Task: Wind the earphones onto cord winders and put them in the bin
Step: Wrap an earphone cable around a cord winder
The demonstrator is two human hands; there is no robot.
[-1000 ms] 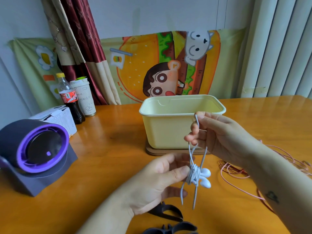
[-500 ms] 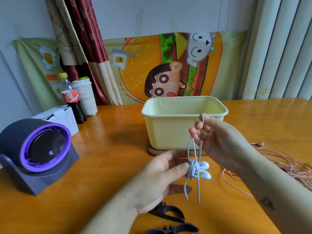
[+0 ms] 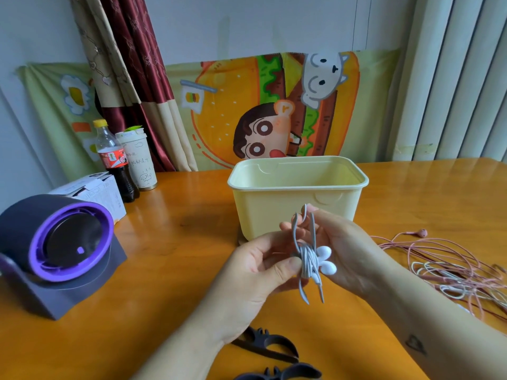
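My left hand [image 3: 259,267] pinches a bundle of white earphones [image 3: 310,259], thumb pressed on the wound coil; the winder inside is mostly hidden. Two white earbuds [image 3: 326,260] stick out to the right. My right hand [image 3: 337,242] holds the upper loop of the cord between its fingers, just above the coil. Two loose cord ends hang below. The pale yellow bin [image 3: 299,198] stands right behind my hands, open on top. Two dark cord winders [image 3: 270,348] lie on the table near the front edge.
A tangle of pink and white earphones [image 3: 452,267] lies on the table at the right. A purple and grey fan [image 3: 57,250] stands at the left, with a white box [image 3: 93,193], a cola bottle [image 3: 115,163] and a paper cup [image 3: 138,160] behind it.
My right hand has come down and closer to the coil, shortening the loop of cord above it. The left hand keeps its hold on the bundle.
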